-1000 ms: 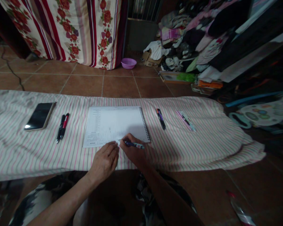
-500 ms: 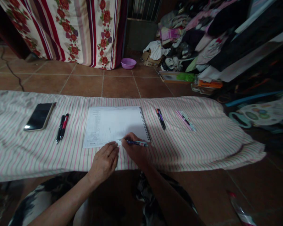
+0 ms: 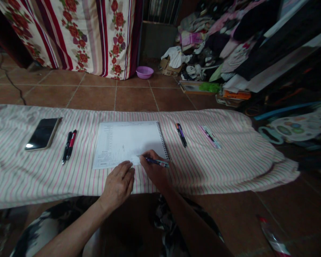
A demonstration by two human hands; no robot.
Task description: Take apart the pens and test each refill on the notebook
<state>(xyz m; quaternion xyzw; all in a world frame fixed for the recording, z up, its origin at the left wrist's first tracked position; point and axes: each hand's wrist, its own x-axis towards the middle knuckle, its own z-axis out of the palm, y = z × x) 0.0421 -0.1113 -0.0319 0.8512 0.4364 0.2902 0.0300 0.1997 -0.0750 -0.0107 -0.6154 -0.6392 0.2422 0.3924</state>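
A spiral-bound notebook [image 3: 133, 139] lies flat on the striped cloth, its wire binding on the right side. Faint marks and a column of small print show on its page. My right hand [image 3: 153, 167] is closed around a dark blue pen [image 3: 157, 162], whose tip meets the lower part of the page. Beside it, my left hand [image 3: 120, 180] lies palm down, its fingertips resting on the notebook's near edge and nothing held in it. The pen's grip is partly hidden by my fingers.
Left of the notebook lie a smartphone [image 3: 42, 134], a black pen [image 3: 66, 148] and a red pen [image 3: 71, 144]. On the right are dark pens [image 3: 181, 135] and light-coloured pens [image 3: 210, 137]. Beyond the striped cloth [image 3: 230, 164], a purple basin [image 3: 144, 72] sits on the tiled floor.
My right hand and the pen have shifted slightly to the right across the page. My left hand stays in place; the whole view has drifted a little.
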